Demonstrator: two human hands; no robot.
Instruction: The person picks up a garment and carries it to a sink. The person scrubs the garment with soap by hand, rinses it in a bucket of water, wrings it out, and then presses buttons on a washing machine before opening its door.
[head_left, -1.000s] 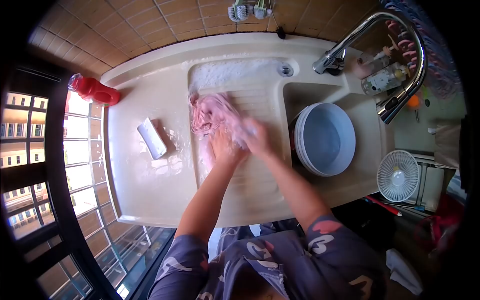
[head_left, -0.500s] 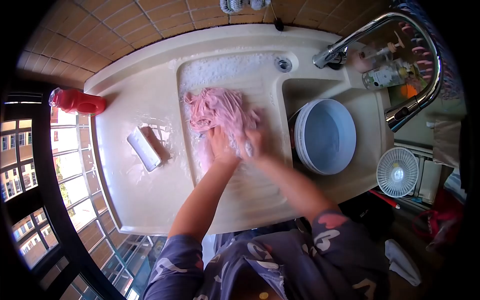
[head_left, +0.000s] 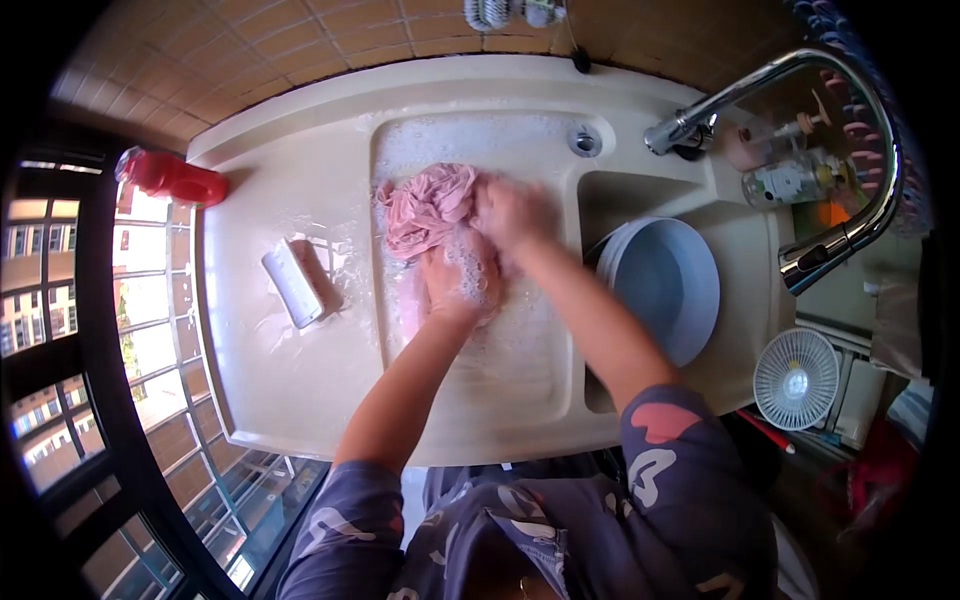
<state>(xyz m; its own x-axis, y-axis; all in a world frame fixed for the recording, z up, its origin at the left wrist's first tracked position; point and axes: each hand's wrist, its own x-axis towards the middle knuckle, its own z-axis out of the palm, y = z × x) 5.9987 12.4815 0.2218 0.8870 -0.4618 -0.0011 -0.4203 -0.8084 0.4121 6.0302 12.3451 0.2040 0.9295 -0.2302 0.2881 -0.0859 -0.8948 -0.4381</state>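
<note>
The fingers of my right hand [head_left: 515, 215] are blurred at the right edge of one wet, crumpled, pink fabric cloth [head_left: 428, 208]; I cannot tell whether they are clamped on it or apart. My left hand [head_left: 458, 272], its back covered in suds, lies against the lower part of the same cloth; its fingertips are hidden, so their grip cannot be told either. Two hands are in contact with one cloth, positioned in the shallow, cream-coloured recess [head_left: 515, 385] of the sink unit. The right hand sits farther forward than the left; both forearms reach forward and converge from two dark, patterned short sleeves. White foam [head_left: 470, 132] lies along the far end of the recess, beside one round metal drain [head_left: 584, 140]. To the right, one round, white plastic bucket [head_left: 700, 285] stands in the deeper basin. To the left, one white, rectangular dish [head_left: 293, 283] lies tilted on the wet cream surface; farther out, one red plastic bottle [head_left: 172, 178] lies at the corner. At the far right are one arched chrome tap [head_left: 740, 92] and one clear pump bottle [head_left: 785, 184], its pale label too small to read.
</note>
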